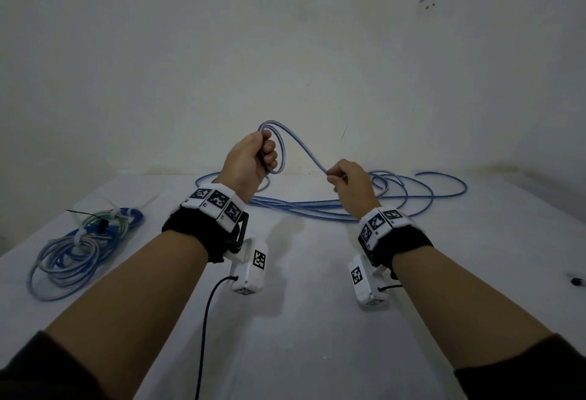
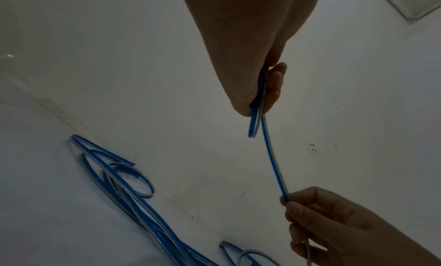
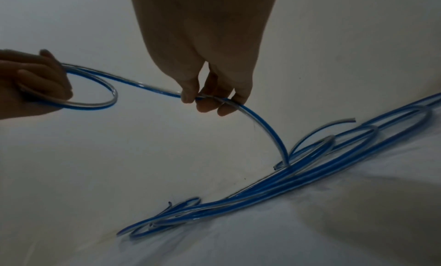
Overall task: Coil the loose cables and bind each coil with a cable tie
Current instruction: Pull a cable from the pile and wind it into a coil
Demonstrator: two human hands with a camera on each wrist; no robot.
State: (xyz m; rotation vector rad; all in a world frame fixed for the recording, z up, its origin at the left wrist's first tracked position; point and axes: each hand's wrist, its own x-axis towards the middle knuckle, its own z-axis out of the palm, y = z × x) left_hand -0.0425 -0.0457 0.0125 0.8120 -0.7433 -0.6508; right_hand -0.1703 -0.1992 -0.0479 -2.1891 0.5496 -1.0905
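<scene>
A blue-and-clear cable (image 1: 302,149) runs in the air between my two hands. My left hand (image 1: 253,158) is raised above the table and grips a small loop of it (image 3: 95,104) in a fist. My right hand (image 1: 345,179) pinches the same cable (image 3: 257,119) a short way along, thumb against fingers (image 3: 210,104). From there the cable drops to a loose tangle (image 1: 364,203) of blue cable lying on the white table (image 1: 301,320) at the back. In the left wrist view the strand (image 2: 274,168) stretches straight from my left hand (image 2: 262,92) down to my right hand (image 2: 310,213).
At the left of the table lies a bundle of coiled cables (image 1: 79,253), blue and greenish, with white cable ties (image 1: 79,234) and a black tie (image 1: 76,212) around it. A small dark object (image 1: 575,281) sits at the right edge. A white wall (image 1: 285,51) stands close behind.
</scene>
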